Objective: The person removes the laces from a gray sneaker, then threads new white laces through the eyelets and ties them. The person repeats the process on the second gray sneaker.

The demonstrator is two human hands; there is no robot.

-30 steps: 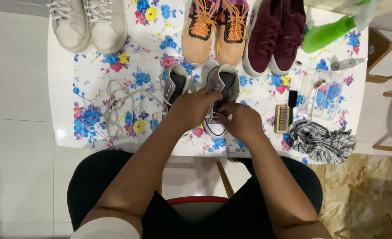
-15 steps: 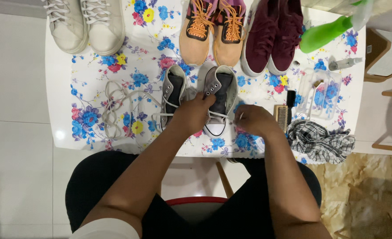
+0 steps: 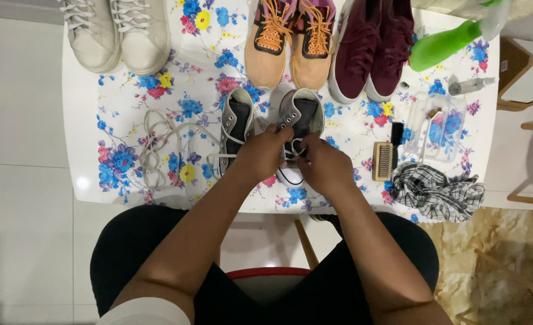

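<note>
While both hands worked: lacing the grey sneaker [image 3: 299, 123] at the counter's [image 3: 86, 108] middle
Left hand [image 3: 265, 153]: pinched the white lace [image 3: 294, 146]
Right hand [image 3: 322, 162]: closed on that lace
Tip: tension looked best kept even

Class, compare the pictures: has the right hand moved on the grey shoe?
Yes: the right hand moved left, back beside the left hand at the grey shoe.

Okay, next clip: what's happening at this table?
A seated person has both hands on the right grey sneaker of a pair: the left hand grips its side, and the right hand works the white lace. The other grey sneaker lies beside it, with a loose lace on the floral tablecloth. Three more pairs line the far edge.
</note>
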